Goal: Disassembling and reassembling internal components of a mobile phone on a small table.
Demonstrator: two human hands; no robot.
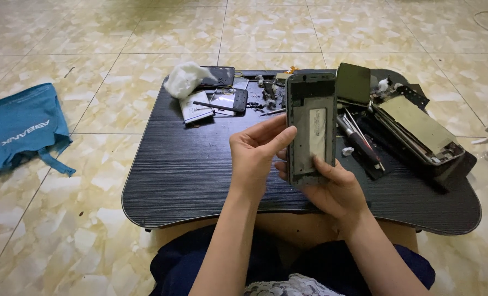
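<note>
Both hands held an opened phone frame upright above a low dark desk.

The left hand [255, 156] gripped the left edge of the grey, rectangular phone frame [311, 127], thumb on its face; the right hand [331, 189] cupped its lower end from beneath. Behind, the ridged, wood-grain desk [189, 170] carried a white cloth wad [185, 78], flat glossy phone parts [219, 98], thin tools [359, 140] and another stripped phone [419, 127].

soft daylight, perhaps slight edge distortion

Matt grey metal phone frame [311, 129]; dark wood-grain tabletop [184, 164], faintly ridged; glossy stone-patterned floor tiles [118, 33]; soft blue cloth bag [19, 129]
</note>
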